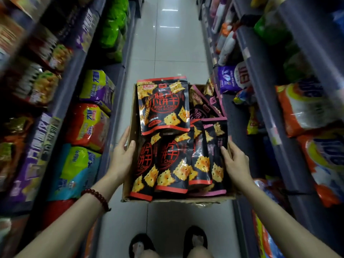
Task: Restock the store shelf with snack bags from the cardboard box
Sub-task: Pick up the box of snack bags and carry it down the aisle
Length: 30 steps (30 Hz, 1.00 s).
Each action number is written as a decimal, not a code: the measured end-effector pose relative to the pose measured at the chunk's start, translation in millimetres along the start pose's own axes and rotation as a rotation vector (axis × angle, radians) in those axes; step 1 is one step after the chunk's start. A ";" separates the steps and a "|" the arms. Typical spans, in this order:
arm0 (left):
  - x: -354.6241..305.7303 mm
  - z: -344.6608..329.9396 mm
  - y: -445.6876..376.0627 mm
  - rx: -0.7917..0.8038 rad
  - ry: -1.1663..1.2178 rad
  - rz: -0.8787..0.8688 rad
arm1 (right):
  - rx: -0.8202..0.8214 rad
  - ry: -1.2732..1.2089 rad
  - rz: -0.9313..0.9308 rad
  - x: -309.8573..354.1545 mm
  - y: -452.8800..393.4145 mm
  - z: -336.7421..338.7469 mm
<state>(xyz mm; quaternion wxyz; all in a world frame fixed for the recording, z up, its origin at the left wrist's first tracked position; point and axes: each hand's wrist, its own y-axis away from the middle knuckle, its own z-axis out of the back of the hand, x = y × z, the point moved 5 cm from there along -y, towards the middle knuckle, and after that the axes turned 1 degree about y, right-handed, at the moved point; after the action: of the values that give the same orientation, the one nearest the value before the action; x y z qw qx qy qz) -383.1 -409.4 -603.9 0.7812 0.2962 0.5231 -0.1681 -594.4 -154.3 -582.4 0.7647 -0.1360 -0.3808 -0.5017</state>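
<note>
OK, from my feed: cardboard box (130,127) is held up in the aisle between the two shelf runs, above the tiled floor (167,53), both hands on it. Left hand (122,155) is clamped on the box's left wall, thumb over the rim on the inside, fingers outside. Right hand (235,161) grips the right wall the same way, thumb against a pink-edged bag, fingers wrapped outside. Box is packed with black snack bags (173,164) printed with yellow crackers, most with red trim, a few pink-trimmed ones (214,138) on the right side. One red-trimmed bag (162,105) lies flat on top at the far end, label facing up, reading "CRISPY CHIP". Red bead bracelet (96,198) on the left wrist. Left shelf (70,86) carries purple, green, red and blue packs, blurred. Right shelf (260,86) carries orange-white packs and a purple bag, also blurred. Feet in dark sandals (195,239) visible below the box. Can't read the shelf labels.
</note>
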 end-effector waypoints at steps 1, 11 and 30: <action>20.6 -6.8 -8.7 0.003 0.016 0.008 | 0.002 -0.018 -0.004 -14.0 -5.8 -13.6; 197.2 -68.2 -81.3 0.026 0.071 0.047 | 0.000 -0.044 0.039 -160.4 -58.2 -154.6; 332.6 -101.0 -125.6 0.028 -0.032 0.016 | -0.023 -0.049 0.045 -264.1 -80.5 -257.1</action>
<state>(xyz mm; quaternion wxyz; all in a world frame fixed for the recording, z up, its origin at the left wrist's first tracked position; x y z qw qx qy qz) -395.8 -425.6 -972.9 0.7868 0.3083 0.5057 -0.1739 -604.5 -167.7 -959.3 0.7648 -0.1656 -0.3903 -0.4851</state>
